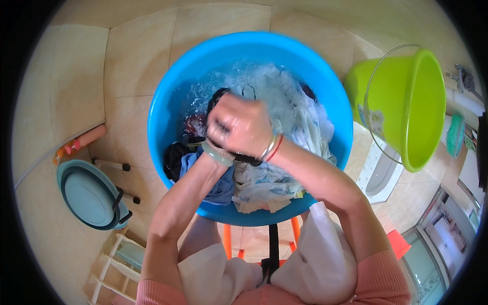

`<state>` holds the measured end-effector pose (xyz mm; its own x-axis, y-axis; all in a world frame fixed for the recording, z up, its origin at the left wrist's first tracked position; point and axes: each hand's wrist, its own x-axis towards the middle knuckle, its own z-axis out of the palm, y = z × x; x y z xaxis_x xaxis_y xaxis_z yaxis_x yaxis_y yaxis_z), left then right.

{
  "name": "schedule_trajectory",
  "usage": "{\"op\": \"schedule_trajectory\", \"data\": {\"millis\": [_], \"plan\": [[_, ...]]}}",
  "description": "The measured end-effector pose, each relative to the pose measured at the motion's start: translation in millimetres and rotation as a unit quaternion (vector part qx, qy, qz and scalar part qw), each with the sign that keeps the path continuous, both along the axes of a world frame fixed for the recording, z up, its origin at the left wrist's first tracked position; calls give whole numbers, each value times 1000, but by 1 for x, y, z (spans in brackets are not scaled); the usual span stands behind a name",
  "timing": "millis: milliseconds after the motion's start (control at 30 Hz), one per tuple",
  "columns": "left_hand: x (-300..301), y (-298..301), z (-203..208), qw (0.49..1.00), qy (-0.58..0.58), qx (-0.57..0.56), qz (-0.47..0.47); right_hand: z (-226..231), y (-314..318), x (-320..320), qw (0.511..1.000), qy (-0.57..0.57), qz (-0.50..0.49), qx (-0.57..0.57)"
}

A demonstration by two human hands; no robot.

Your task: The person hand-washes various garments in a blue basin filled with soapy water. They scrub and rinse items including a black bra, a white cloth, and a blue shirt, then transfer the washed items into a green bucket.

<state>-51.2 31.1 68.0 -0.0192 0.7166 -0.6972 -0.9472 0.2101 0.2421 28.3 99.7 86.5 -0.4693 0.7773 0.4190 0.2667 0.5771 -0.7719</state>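
My right hand (246, 122), blurred by motion, is closed on a black garment (218, 97) above the middle of a blue tub (168, 91). My left hand (215, 135) is pressed against it, closed on the same cloth; the right hand covers most of its fingers. Dark fabric sticks out above and below the two hands. A pale bangle (218, 153) circles my left wrist, and thin bands (275, 147) my right. Splashing water and wet clothes fill the tub: white garments (310, 122), a blue piece (218, 185) and a dark one (175, 157).
A lime-green bucket (391, 107) with a wire handle stands right of the tub, beside a white squat toilet (381, 170). Stacked basins (91, 193) lean at the left wall. A white rack (109, 267) is at lower left. Orange stool legs (227, 239) show below the tub.
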Motion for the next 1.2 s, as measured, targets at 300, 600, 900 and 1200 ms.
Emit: {"op": "schedule_trajectory", "data": {"millis": [300, 600, 900, 1200], "plan": [[-44, 35, -31, 930, 351, 9, -104, -86, 43, 84, 951, -63, -240, -183], [-54, 29, -90, 627, 690, -83, -352, -115, 38, 75, 890, -426, -140, -84], [-28, 12, 9, 984, 128, -59, -108, -24, -6, 57, 991, -72, -78, -79], [-26, 9, 21, 991, 102, -23, -79, 19, -34, 73, 984, -16, 3, -180]]}}
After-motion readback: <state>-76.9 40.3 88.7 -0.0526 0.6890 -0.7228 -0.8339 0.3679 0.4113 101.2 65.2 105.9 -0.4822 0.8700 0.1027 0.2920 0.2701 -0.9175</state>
